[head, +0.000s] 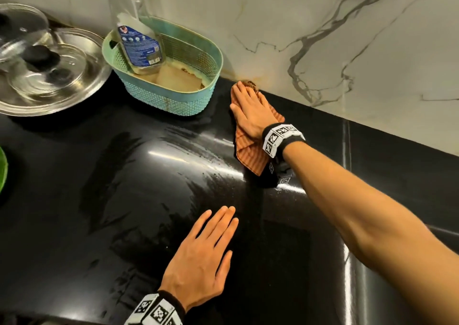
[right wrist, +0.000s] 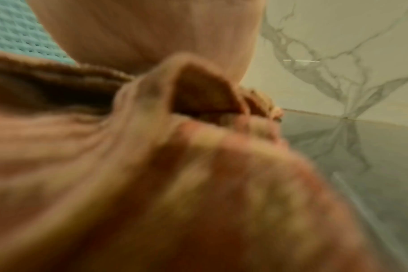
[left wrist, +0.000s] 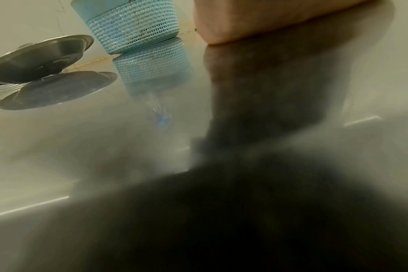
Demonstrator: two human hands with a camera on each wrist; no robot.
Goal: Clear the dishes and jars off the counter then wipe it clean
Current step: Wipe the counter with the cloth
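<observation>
Fingers of the right hand lie straight and close together, pressing an orange striped cloth flat against the black counter; nothing is curled round the fabric, so the hand pushes it rather than grips it. The fingertips reach the seam where the counter meets the marble backsplash, at about 12 o'clock in the head view, and a small brown clump of debris sits just beyond them against the wall. The right wrist view is blurred but shows bunched cloth and the same crumbs at the seam. The left hand rests flat and relaxed on the counter near 6 o'clock, fingers extended, holding nothing; its wrist view is mostly dark haze.

Outward from the hands, wet streaks cover the middle of the counter, which suggests wiping is well along. Just beside the cloth, toward 11 o'clock, a teal basket stands on the counter with a pouch inside. At 10 o'clock a steel plate carries glass lids. A sliver of something green shows at 9 o'clock.

Clearing therefore looks incomplete: these dishes remain on the surface. Judging by the dry patches, the back corner and the area under the basket and plate remain to be wiped.
</observation>
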